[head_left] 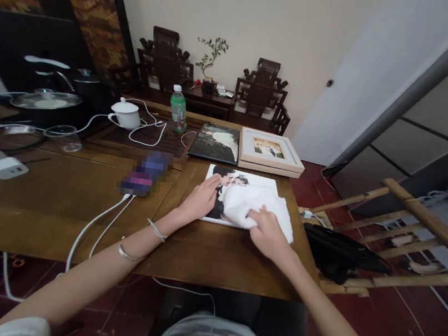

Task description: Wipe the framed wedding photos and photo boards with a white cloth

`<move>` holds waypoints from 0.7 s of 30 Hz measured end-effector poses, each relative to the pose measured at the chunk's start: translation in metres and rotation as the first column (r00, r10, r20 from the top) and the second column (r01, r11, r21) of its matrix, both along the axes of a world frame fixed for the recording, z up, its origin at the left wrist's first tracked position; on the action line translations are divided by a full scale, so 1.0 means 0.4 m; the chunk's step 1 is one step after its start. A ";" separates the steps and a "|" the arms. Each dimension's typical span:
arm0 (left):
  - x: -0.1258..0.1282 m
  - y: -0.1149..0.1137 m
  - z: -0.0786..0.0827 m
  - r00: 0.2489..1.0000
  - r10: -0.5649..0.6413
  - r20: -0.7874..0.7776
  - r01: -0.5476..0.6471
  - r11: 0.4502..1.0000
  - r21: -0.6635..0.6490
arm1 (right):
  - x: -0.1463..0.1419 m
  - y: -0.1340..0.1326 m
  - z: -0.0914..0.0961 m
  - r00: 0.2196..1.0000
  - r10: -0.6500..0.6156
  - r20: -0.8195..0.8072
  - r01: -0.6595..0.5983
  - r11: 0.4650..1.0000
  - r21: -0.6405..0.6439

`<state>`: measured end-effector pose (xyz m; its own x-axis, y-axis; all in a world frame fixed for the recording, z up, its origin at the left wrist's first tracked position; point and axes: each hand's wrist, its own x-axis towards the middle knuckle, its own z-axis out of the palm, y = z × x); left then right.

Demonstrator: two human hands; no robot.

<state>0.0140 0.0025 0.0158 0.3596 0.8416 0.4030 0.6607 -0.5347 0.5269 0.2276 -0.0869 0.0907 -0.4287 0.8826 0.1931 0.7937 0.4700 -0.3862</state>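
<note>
A white-edged photo panel (218,174) lies flat on the wooden table (166,243) and shows a couple in dark and light clothes. My left hand (202,195) rests on its left edge with the fingers stretched out flat. In my right hand (268,232) is a white cloth (279,215), bunched over the right and lower part of the panel. The cloth covers much of the picture. Just behind lie a dark photo panel (211,142) with a pale dress on it and, beside it, light wooden picture frames (294,162) in a stack.
Left of the panel lies a phone (146,173) with white cables (87,226). Farther back stand a green-labelled bottle (179,109), a white lidded cup (126,115), a clear plastic cup (64,138) and a glass-lidded pan (46,102). A bamboo rack (418,219) stands at right.
</note>
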 end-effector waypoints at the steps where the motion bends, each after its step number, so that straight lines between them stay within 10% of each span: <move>1: 0.001 -0.001 0.000 1.000 0.006 0.001 -0.006 1.000 -0.005 | 0.000 -0.036 0.003 1.000 0.028 -0.004 -0.028 0.999 -0.020; 7: 0.001 0.000 -0.001 1.000 -0.010 0.021 0.010 1.000 -0.003 | -0.012 -0.086 0.037 0.997 0.083 0.000 -0.082 0.992 -0.094; 21: -0.010 0.002 0.006 0.999 -0.037 0.015 0.037 0.999 0.000 | -0.078 0.315 0.042 0.996 -0.090 -0.021 0.090 0.996 0.008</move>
<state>0.0098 0.0034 0.0183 0.3842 0.8280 0.4083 0.6326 -0.5583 0.5369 0.1962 0.0392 0.1075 -0.3435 0.9156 0.2091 0.8250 0.4006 -0.3987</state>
